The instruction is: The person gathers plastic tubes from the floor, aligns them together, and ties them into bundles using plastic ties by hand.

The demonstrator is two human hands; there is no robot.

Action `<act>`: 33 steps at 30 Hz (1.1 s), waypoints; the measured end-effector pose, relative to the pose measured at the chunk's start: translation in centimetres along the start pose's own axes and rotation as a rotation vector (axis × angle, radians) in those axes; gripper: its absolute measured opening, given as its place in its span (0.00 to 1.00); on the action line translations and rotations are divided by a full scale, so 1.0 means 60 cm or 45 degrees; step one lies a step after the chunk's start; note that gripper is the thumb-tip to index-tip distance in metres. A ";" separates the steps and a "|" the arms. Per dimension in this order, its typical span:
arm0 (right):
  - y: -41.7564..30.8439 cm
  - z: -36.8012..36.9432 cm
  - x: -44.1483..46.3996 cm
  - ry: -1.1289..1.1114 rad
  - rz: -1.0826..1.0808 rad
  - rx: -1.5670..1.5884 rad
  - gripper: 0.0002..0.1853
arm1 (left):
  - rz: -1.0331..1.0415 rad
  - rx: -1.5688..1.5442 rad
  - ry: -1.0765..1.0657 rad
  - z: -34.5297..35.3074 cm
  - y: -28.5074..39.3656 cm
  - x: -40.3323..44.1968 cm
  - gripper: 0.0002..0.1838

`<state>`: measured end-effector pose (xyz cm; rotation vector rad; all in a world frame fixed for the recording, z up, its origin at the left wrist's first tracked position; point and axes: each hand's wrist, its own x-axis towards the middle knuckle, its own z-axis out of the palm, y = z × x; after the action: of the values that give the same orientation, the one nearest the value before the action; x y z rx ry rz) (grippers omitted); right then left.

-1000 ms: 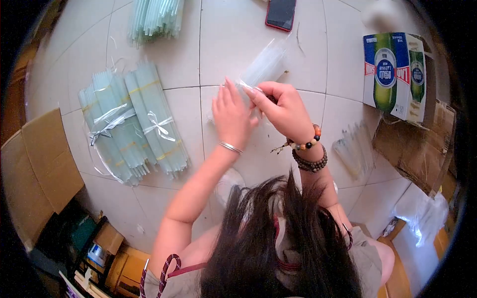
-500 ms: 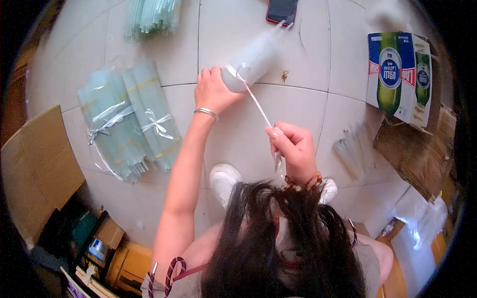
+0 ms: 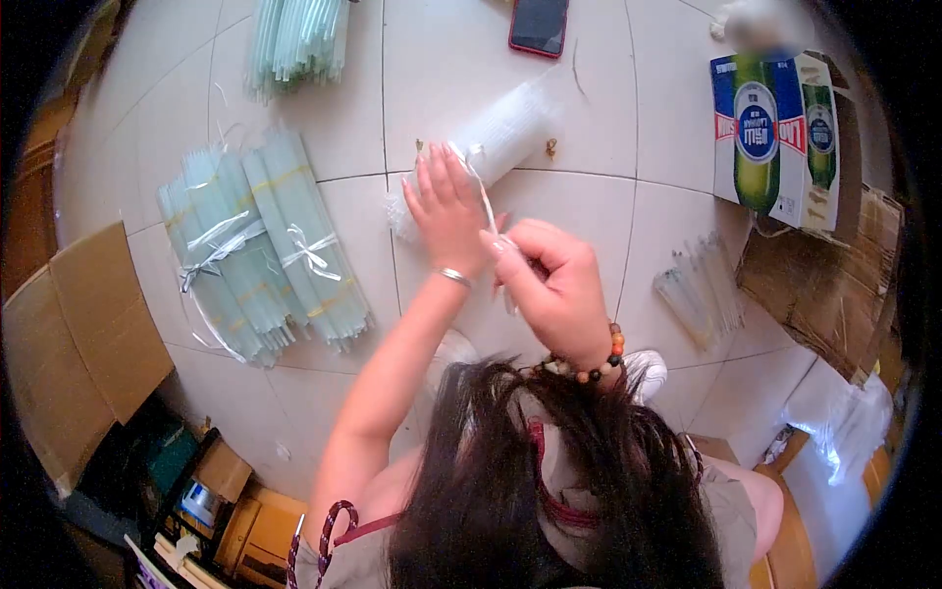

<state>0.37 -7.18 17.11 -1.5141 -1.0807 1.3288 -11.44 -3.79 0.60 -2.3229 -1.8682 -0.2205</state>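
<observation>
A bundle of thin clear tubes (image 3: 510, 123) lies at a slant on the floor ahead of me, with a white tie string (image 3: 482, 187) around it. My left hand (image 3: 446, 211) rests on the near end of the bundle, fingers stretched out and pressing flat. Closed in a pinch, my right hand (image 3: 557, 290) grips the string just beside my left wrist. The string runs taut from the bundle to my right fingers. Part of the bundle is hidden under my left hand.
Tied bundles of pale tubes (image 3: 299, 240) lie to the left, with more tubes (image 3: 299, 39) at the top. A phone (image 3: 538, 25) lies beyond the bundle. On the right are loose tubes (image 3: 699, 294), a beer carton (image 3: 775, 142) and cardboard (image 3: 819, 285).
The bundle has turned flatter and come nearer. My left hand has gone from holding its side to lying flat on top. My right hand has moved closer to the bundle, still pinching the string.
</observation>
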 end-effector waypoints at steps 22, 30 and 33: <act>0.160 -0.092 -0.029 -0.008 0.395 0.145 0.19 | 0.138 -0.381 -0.233 -0.019 -0.065 0.138 0.39; 0.279 -0.051 -0.010 -0.149 0.630 0.388 0.18 | 0.124 -0.502 -0.830 -0.022 -0.082 0.183 0.32; 0.309 -0.036 -0.007 -0.174 0.635 0.376 0.18 | 0.012 -0.940 -1.290 -0.034 -0.103 0.177 0.28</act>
<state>3.96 -12.99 -0.24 -1.5358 -0.5608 1.8632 -15.27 7.25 4.95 -3.3491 -2.4792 0.4492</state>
